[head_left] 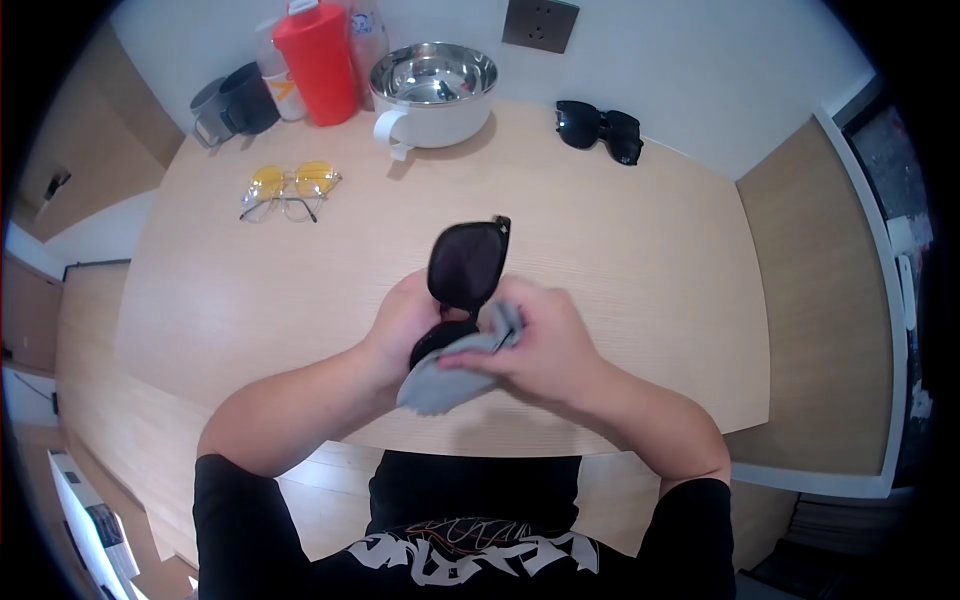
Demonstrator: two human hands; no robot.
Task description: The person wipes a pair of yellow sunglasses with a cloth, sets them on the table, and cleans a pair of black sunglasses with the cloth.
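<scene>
A pair of black sunglasses (pixel 467 262) is held upright on its side above the table, one dark lens at the top and the other lower down. My left hand (pixel 405 322) grips the sunglasses from behind, its fingers partly hidden by the frame. In my right hand (pixel 550 340) a grey cleaning cloth (pixel 445 385) is pinched between thumb and fingers. The cloth is folded over part of the lower lens and hangs down toward the table edge. My right hand is slightly blurred.
Yellow-tinted glasses (pixel 293 182) rest at the back left, overlapping a clear-lens pair. A white-handled steel bowl (pixel 435 110), a red bottle (pixel 316 65) and dark mugs (pixel 250 98) line the wall. More black sunglasses (pixel 600 130) lie at the back right. The wooden table (pixel 650 280) ends at a side panel.
</scene>
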